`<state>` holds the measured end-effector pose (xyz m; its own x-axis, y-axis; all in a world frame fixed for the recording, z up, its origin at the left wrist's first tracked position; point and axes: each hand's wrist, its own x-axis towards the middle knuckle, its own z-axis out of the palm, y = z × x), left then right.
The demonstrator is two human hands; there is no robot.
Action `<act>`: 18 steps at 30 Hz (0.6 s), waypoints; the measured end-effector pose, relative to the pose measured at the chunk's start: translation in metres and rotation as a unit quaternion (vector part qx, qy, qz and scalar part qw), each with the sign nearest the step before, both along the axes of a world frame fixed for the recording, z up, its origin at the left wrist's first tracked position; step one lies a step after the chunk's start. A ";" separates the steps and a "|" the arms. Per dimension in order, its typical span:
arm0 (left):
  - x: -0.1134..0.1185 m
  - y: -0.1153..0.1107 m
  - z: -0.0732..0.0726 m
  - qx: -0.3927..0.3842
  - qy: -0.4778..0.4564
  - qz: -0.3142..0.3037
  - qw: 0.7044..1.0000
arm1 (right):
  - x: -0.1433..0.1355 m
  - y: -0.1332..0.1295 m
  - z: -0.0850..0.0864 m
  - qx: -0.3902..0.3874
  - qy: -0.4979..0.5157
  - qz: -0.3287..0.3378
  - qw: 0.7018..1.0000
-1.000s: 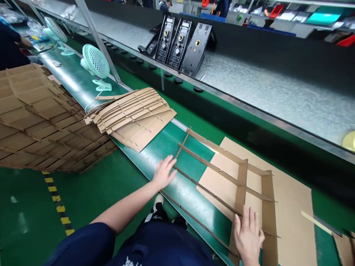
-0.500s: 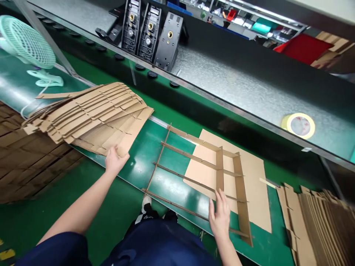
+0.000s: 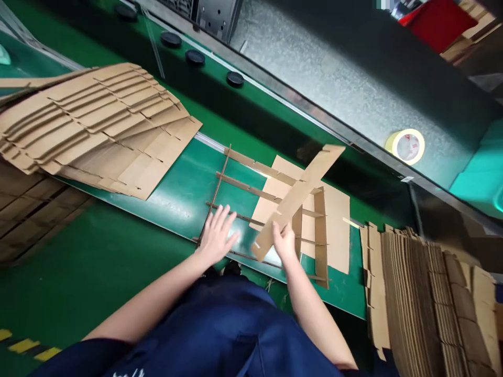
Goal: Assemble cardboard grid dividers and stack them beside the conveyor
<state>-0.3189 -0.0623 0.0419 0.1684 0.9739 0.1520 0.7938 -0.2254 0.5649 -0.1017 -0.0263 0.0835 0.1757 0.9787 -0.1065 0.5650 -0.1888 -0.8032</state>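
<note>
Partly hidden behind a raised cardboard strip point(image 3: 298, 193) is the middle of the cardboard grid point(image 3: 321, 241), while the left hand point(image 3: 216, 235) covers its near left corner; whether that hand touches the grid, I cannot tell. Black machine parts point(image 3: 218, 18) beyond the grid are cut off at the top, and the pile of dividers point(image 3: 118, 123) to its left also runs out of view. The strip slants above the grid, its lower end toward the near side, gripped close to that end between thumb and fingers of the right hand point(image 3: 285, 241). The left hand is open, fingers spread, holding nothing. Plain brown and flat, the strip has short slots along its length. The grid is made of similar thin strips standing on edge and crossing each other. Under its right part lies a flat cardboard sheet point(image 3: 340, 225), on a glossy green table point(image 3: 168, 201). Right of the grid is a packed stack of cardboard point(image 3: 408, 293). Beyond the grid, a grey shelf point(image 3: 326, 73) carries a roll of tape point(image 3: 393, 146), and black discs point(image 3: 234, 79) sit in a row before it.
</note>
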 end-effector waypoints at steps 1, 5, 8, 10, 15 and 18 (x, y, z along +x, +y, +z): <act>-0.007 0.009 -0.007 -0.010 0.041 0.022 0.999 | 0.018 -0.001 -0.001 -0.027 -0.047 0.005 0.998; -0.024 0.031 -0.036 -0.064 0.135 0.013 0.989 | 0.062 -0.015 -0.010 -0.108 -0.167 0.059 0.978; -0.025 0.032 -0.049 -0.074 0.159 0.000 0.985 | 0.062 -0.025 -0.020 -0.120 -0.204 0.073 0.969; -0.024 0.031 -0.052 -0.073 0.166 0.001 0.983 | 0.055 -0.027 -0.026 -0.128 -0.221 0.072 0.964; -0.023 0.030 -0.050 -0.076 0.186 -0.005 0.980 | 0.049 -0.022 -0.034 -0.139 -0.233 0.080 0.959; -0.023 0.031 -0.050 -0.074 0.185 -0.006 0.980 | 0.052 -0.019 -0.035 -0.148 -0.250 0.086 0.953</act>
